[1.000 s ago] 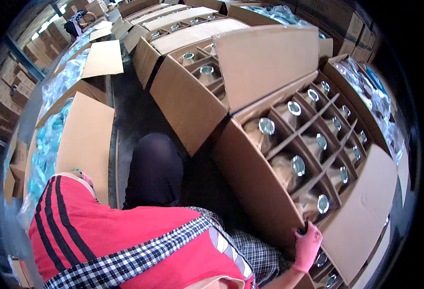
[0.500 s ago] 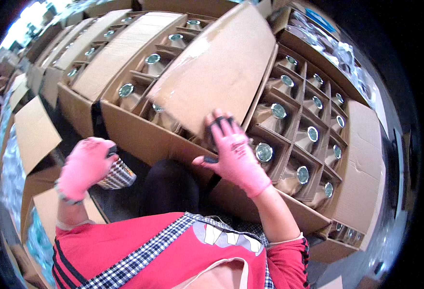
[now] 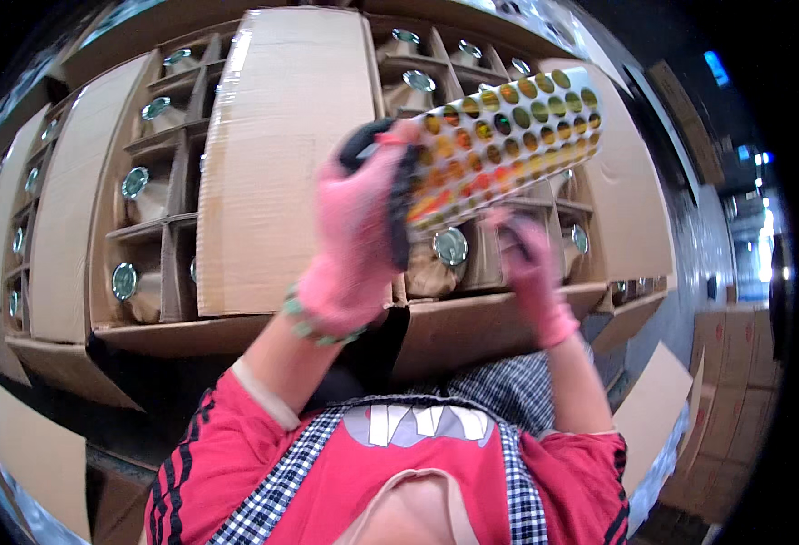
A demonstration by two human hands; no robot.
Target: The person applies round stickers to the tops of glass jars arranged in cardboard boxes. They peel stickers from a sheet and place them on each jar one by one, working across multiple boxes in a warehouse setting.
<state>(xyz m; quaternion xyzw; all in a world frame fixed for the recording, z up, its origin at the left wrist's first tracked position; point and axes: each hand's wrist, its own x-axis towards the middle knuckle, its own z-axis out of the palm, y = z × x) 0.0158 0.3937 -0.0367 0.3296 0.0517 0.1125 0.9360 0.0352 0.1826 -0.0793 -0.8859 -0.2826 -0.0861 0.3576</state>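
My left hand (image 3: 356,227), in a pink glove with dark fingertips, grips one end of a sheet of round, shiny gold stickers (image 3: 508,141). The sheet tilts up to the right above an open cardboard box (image 3: 481,313). Below its lower edge is my right hand (image 3: 534,272), also gloved in pink and smeared by motion, so its fingers cannot be read. Near that hand stands a bottle wrapped in brown paper (image 3: 436,268), its clear, round glass end facing up. The sheet hides part of the box's compartments.
A broad cardboard flap (image 3: 281,163) lies left of the sheet. Beyond it, another open section holds wrapped bottles (image 3: 141,286) between cardboard dividers. More boxes line the left side. Stacked cartons (image 3: 731,381) stand at the far right, and a loose flap (image 3: 41,445) sticks up at lower left.
My left hand has brought the sticker sheet up and right over the box. My right hand has left the flap and moved right, beside the bottles. The view has turned right.
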